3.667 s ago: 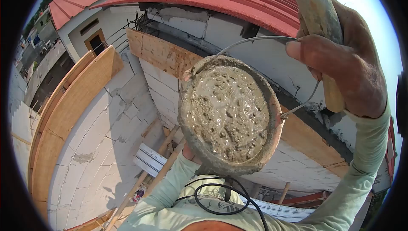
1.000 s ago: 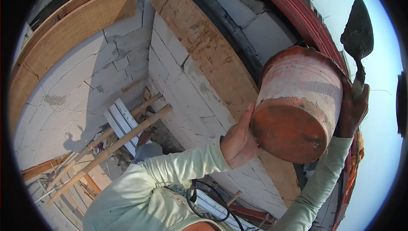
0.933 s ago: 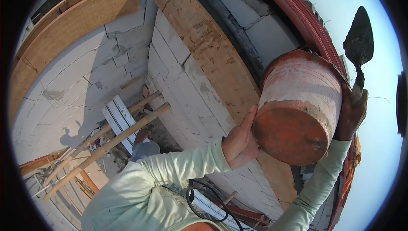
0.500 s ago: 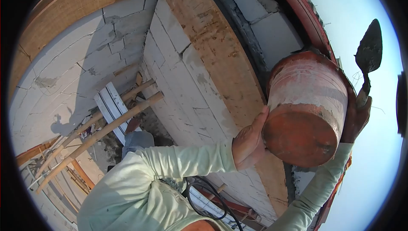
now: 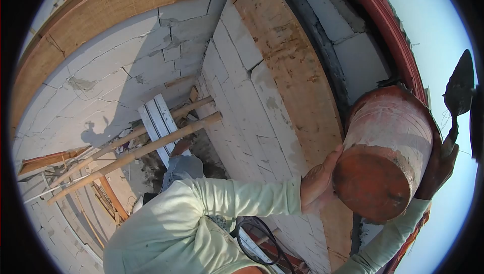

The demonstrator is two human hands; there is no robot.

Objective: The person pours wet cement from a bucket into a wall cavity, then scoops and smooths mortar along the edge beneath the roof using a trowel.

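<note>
A mortar-smeared bucket (image 5: 390, 133) is tipped at the upper edge of the block wall, its reddish-brown base facing me. My left hand (image 5: 318, 180) presses on its near side, the thumb up along the wall of the bucket. On the far side, my right hand (image 5: 437, 173) supports the bucket and also grips a pointed trowel (image 5: 460, 85), whose blade sticks up against the sky. The right fingers are partly hidden behind the bucket. What the bucket contains is out of sight.
A wooden board (image 5: 297, 87) runs along the block wall (image 5: 242, 102). Red metal edging (image 5: 393, 27) lies beyond the bucket. Bamboo poles (image 5: 136, 158) and a white slatted plank (image 5: 157, 125) are lower left, near my leg. A black cable (image 5: 247, 249) hangs by my torso.
The view has swung so that the wall and poles sit further right. The bucket, trowel and both hands appear further right and lower. Both hands keep their hold.
</note>
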